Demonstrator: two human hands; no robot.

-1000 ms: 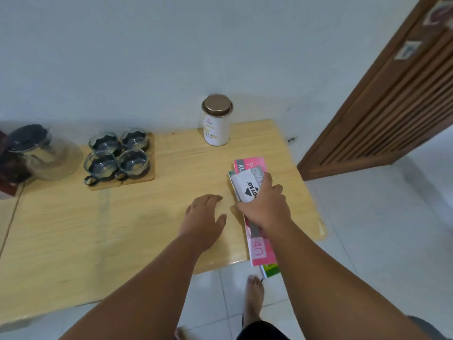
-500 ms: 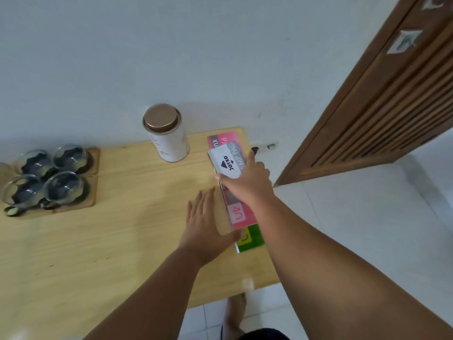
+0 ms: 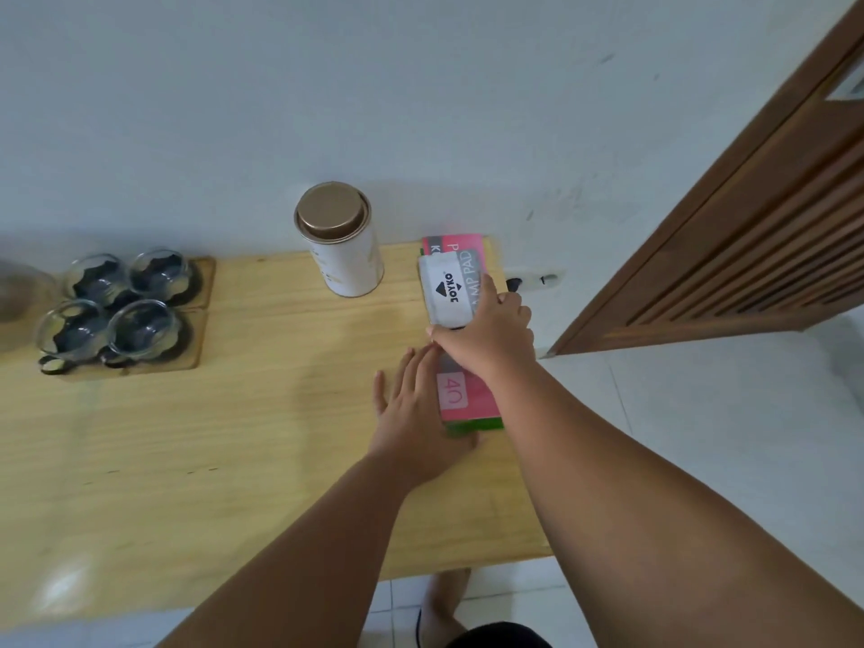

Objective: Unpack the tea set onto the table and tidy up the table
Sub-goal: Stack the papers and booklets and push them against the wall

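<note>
A pink booklet (image 3: 460, 390) lies on a green one (image 3: 472, 426) along the right edge of the wooden table (image 3: 234, 437), reaching the back corner. On top rests a white Joyko stamp pad box (image 3: 446, 292). My right hand (image 3: 486, 339) presses down on the box and the pink booklet. My left hand (image 3: 416, 413) lies flat, fingers apart, against the stack's left side. Several glass tea cups (image 3: 112, 306) sit on wooden coasters (image 3: 196, 329) at the back left.
A white tin with a bronze lid (image 3: 341, 240) stands at the back by the wall. A marker pen (image 3: 533, 280) lies on the floor behind the table's right corner. A brown slatted door (image 3: 748, 226) stands at the right. My bare foot shows below the table edge.
The stack of booklets with the white box has slid from the front right edge back to the far right corner, both hands moving with it. The view has shifted right.
</note>
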